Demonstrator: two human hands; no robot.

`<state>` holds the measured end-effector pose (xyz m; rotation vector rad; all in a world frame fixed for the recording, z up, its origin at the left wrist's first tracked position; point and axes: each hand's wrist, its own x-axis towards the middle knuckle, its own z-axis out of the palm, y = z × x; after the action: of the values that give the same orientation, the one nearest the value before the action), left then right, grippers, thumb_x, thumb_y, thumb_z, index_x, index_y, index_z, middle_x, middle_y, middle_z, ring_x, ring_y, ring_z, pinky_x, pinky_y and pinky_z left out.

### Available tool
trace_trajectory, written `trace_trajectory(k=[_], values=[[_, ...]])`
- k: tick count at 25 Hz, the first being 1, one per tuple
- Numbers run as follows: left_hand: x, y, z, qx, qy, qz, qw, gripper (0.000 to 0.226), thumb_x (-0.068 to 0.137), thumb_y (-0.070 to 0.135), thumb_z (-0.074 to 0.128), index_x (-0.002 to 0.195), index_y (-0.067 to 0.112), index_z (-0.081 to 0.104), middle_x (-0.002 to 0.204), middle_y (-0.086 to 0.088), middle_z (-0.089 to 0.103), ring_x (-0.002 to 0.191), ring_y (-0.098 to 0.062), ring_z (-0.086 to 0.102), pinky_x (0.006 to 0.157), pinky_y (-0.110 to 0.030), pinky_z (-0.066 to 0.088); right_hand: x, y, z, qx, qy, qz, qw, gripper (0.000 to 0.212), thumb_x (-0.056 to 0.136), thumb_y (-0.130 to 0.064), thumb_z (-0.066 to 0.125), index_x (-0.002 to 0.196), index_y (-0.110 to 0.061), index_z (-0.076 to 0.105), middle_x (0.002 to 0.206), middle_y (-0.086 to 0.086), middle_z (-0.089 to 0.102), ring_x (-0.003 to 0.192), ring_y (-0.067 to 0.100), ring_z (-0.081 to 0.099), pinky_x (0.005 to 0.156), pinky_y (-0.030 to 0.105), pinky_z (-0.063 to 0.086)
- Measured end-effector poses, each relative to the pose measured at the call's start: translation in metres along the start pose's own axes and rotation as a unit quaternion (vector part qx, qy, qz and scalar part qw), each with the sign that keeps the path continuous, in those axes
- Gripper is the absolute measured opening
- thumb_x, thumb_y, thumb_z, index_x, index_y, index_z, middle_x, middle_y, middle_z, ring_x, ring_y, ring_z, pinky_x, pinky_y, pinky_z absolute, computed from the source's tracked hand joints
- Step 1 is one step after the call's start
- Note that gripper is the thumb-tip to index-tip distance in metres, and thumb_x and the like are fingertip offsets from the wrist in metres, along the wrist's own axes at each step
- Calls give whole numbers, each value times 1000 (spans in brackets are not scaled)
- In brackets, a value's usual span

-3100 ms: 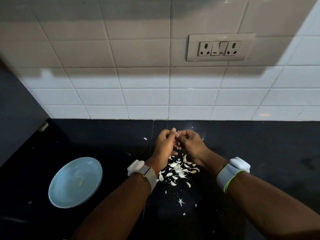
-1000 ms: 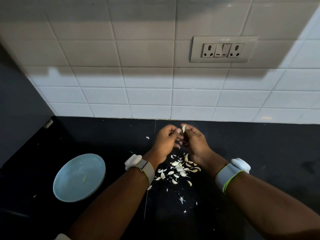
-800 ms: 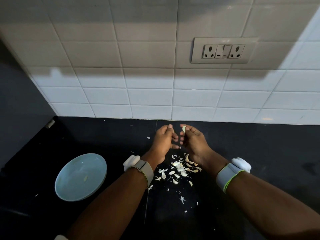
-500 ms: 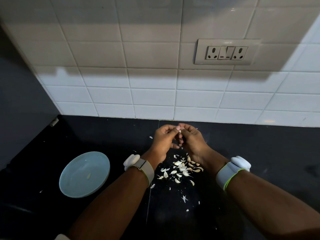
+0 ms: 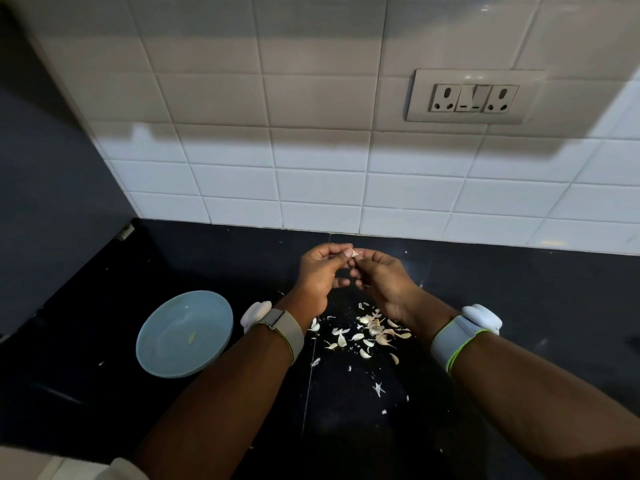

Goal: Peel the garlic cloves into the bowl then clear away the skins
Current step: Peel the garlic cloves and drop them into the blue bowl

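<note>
Hands meet over the far side of the black table (image 5: pixel 519 306), close to the tiled wall: the left hand (image 5: pixel 317 271) and right hand (image 5: pixel 382 277) both have fingers curled in, and their grip closes from both sides on one small pale clove (image 5: pixel 355 253) pinched between the fingertips. A moment ago the two hands were slightly apart, the clove standing up in the right hand alone; now the left thumb is back on it, which reads as another pull at the skin, so this clove is probably not bare yet. Skins (image 5: pixel 372 332) lie scattered on the table below the wrists, beside some pale pieces that may be unpeeled cloves. The blue bowl (image 5: pixel 162 365) sits well to the left, with only one small pale piece (image 5: pixel 191 337) in it. Judging by that, peeling is at an early stage and the clearing of skins has not begun.
</note>
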<state>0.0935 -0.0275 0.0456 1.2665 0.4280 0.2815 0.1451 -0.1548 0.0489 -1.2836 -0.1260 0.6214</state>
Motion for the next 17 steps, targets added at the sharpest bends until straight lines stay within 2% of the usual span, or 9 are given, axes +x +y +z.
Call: trace_trajectory(k=[5, 8, 11, 14, 17], values=[[-1, 3, -7, 1, 36, 14, 999, 11, 93, 4, 71, 103, 7, 72, 90, -8, 73, 74, -10, 68, 48, -27, 56, -1, 0, 6, -48, 52, -39, 997, 5, 99, -9, 65, 100, -7, 70, 76, 0, 72, 61, 7, 61, 55, 20, 49], [0, 6, -7, 9, 41, 34, 999, 8, 93, 2, 70, 101, 5, 68, 88, -9, 70, 71, -9, 65, 47, -27, 56, 0, 3, 11, -49, 47, -29, 997, 9, 102, -14, 61, 101, -8, 67, 81, 2, 70, 63, 10, 63, 56, 24, 49], [0, 5, -7, 20, 52, 31, 998, 9, 96, 3, 67, 102, 4, 61, 86, -12, 65, 64, -9, 63, 45, -27, 55, 2, 7, 18, -102, 54, -40, 993, 11, 105, -21, 57, 102, -11, 62, 79, 2, 69, 60, 11, 62, 52, 24, 47], [1, 4, -12, 35, 76, 19, 996, 12, 100, 13, 63, 109, 4, 61, 83, -10, 64, 62, -11, 60, 45, -28, 54, 2, 9, 27, -122, 73, -27, 989, 19, 108, -28, 50, 98, -14, 58, 72, 1, 65, 56, 12, 58, 48, 24, 40], [5, 3, -27, 83, 113, 9, 990, 28, 108, 31, 48, 108, 12, 68, 76, -5, 66, 62, -11, 58, 44, -25, 48, 4, 17, 34, -167, 69, -6, 984, 24, 108, -30, 50, 90, -16, 60, 71, 2, 65, 55, 14, 56, 46, 23, 36]])
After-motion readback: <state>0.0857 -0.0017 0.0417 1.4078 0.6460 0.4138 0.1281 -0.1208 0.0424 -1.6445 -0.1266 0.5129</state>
